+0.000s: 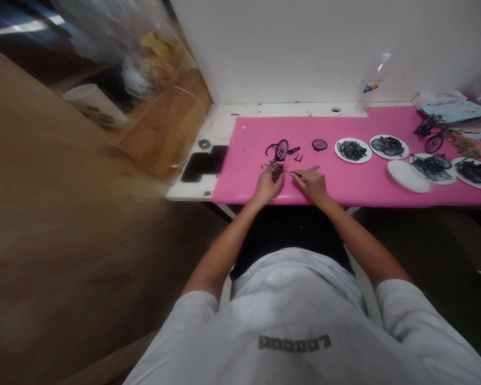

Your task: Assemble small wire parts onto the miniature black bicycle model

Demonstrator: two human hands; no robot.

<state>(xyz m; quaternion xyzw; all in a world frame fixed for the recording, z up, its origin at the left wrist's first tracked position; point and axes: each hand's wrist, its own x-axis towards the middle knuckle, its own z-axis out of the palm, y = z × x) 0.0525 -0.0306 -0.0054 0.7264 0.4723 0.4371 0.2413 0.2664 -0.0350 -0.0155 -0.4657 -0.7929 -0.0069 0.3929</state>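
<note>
My left hand [269,186] is closed around a small dark model bicycle part [278,170], brownish where it shows between the fingers. A dark spoked toy wheel [281,150] stands just beyond it; whether the two are joined I cannot tell. My right hand [310,184] pinches a slim tool like a small screwdriver [313,168], its thin shaft pointing left at the part. Past my hands lie small black pieces [299,158] and a curved black piece [270,148]. Farther right a loose toy wheel [319,144] rests flat on the pink mat [256,131].
Several white plates [336,155] of black parts stand to the right, with a white disc [408,177] overlapping one. A small model bicycle [433,136] is behind them. Flat black objects [204,164] lie at the left edge. A clear bottle [373,83] stands by the wall.
</note>
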